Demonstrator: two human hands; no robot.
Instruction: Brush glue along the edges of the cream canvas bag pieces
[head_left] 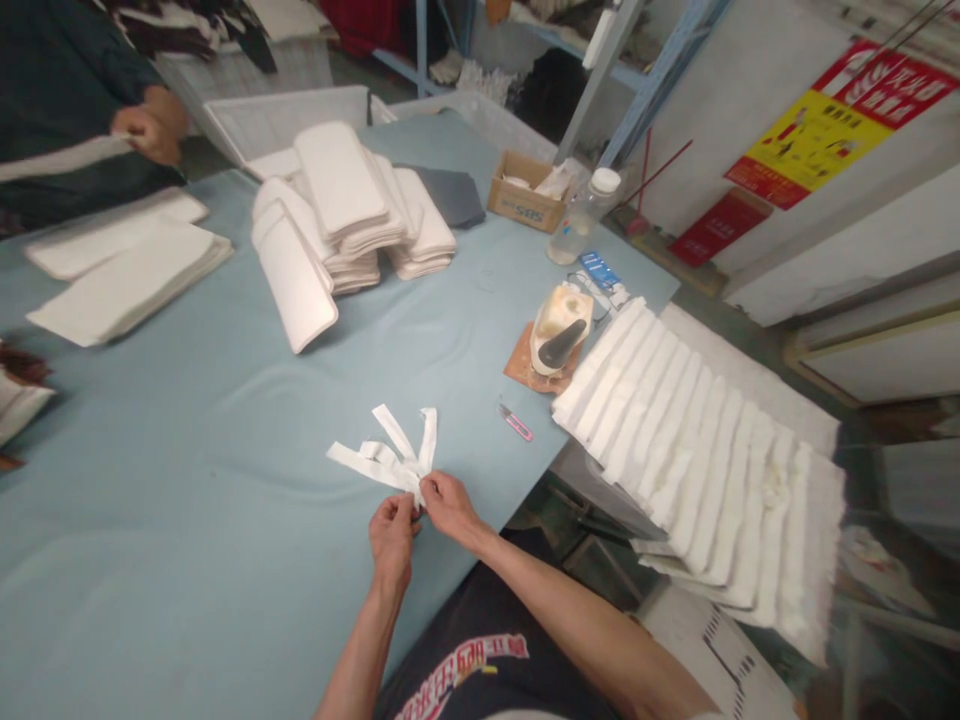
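Head: left hand, right hand pinch one strip bundle; one snips.

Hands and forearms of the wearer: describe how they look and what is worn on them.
The left hand and right hand are ungloved, with no watch or band visible at the wrists. No sleeve shows on the forearms. The dark garment beside them carries red lettering edged in white.

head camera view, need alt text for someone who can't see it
Two bare hands, left and right, pinch a bunch of white strips over a blue-green table. Beyond lie stacked pale pads; to the right, small pink-handled snips and layered white fabric.
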